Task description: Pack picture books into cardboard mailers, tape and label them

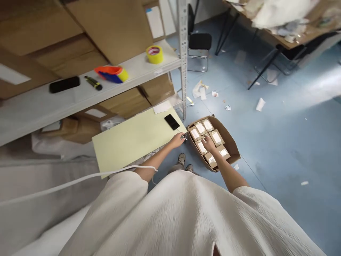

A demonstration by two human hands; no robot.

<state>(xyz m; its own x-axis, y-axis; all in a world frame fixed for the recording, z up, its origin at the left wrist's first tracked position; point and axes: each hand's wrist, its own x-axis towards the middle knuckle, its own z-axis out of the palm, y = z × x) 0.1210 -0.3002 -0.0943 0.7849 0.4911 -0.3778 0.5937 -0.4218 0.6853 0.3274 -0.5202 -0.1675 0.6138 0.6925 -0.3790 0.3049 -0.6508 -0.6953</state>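
An open cardboard carton (229, 142) stands on the floor in front of me, holding several small brown boxes (216, 137) with white labels. My right hand (209, 144) is down inside it, fingers bent over a small cardboard box (204, 136) in the middle, which the hand partly covers. To the left, my left hand (177, 140) is closed near the corner of a pale yellow board (133, 142), just beside the carton. A thin whitish bit shows at its fingertips, too small to name. A black phone (172, 122) lies on the board close to that hand.
A metal shelf (167, 64) on the left bears large cartons, yellow tape (154, 54), a tape dispenser (112, 73), a box cutter (93, 83) and a black phone-like object (64, 84). A white cable (87, 176) crosses my left arm. Paper scraps (260, 104) litter the floor; a chair (200, 41) stands behind.
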